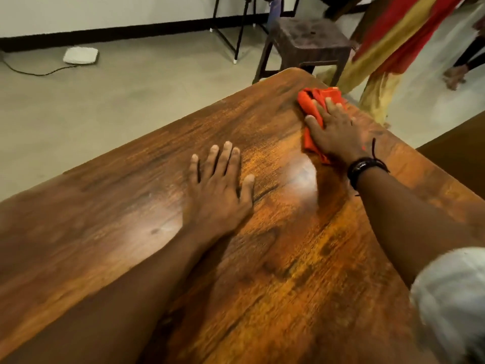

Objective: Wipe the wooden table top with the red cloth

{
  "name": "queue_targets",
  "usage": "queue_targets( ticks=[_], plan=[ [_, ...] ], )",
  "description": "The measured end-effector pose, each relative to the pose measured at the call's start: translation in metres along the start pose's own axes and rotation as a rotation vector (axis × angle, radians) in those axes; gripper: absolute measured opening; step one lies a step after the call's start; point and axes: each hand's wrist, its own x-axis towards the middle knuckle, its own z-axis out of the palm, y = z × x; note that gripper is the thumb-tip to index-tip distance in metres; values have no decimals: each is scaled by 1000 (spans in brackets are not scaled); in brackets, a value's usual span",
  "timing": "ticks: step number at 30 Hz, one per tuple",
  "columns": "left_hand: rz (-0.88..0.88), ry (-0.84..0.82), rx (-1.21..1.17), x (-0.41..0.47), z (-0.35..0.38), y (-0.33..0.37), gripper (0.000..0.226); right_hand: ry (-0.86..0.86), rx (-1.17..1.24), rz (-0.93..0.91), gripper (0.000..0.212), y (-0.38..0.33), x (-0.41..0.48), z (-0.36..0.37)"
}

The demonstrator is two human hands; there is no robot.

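The wooden table top (pixel 131 211) fills most of the view, glossy with dark grain. A crumpled red cloth (pixel 312 101) lies near the table's far right corner. My right hand (pixel 333 130) presses flat on the cloth with straight fingers, and a black band sits on its wrist. Part of the cloth is hidden under the palm. My left hand (pixel 220 187) rests flat on the bare wood at the table's middle, fingers spread, holding nothing.
A dark brown plastic stool (pixel 304 40) stands just beyond the far table corner. A person in red and yellow fabric (pixel 388 40) stands at the far right. A white pad (pixel 80 55) with a cable lies on the grey floor. Black metal legs (pixel 237 27) stand behind.
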Motion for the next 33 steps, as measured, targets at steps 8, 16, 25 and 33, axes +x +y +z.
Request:
queue_targets(
  ticks=[8, 16, 25, 33],
  plan=[
    [-69, 350, -695, -27, -19, -13, 50, -87, -7, -84, 57, -109, -69, 22],
    [-130, 419, -471, -161, -56, -135, 41, -95, -39, -238, 56, -247, -150, 57],
    [-109, 517, -423, -240, -75, -132, 41, -132, 12, -417, 56, -296, -293, 77],
    [-11, 392, -383, -314, -54, -20, 47, -206, 65, -415, 72, -204, -463, 41]
  ],
)
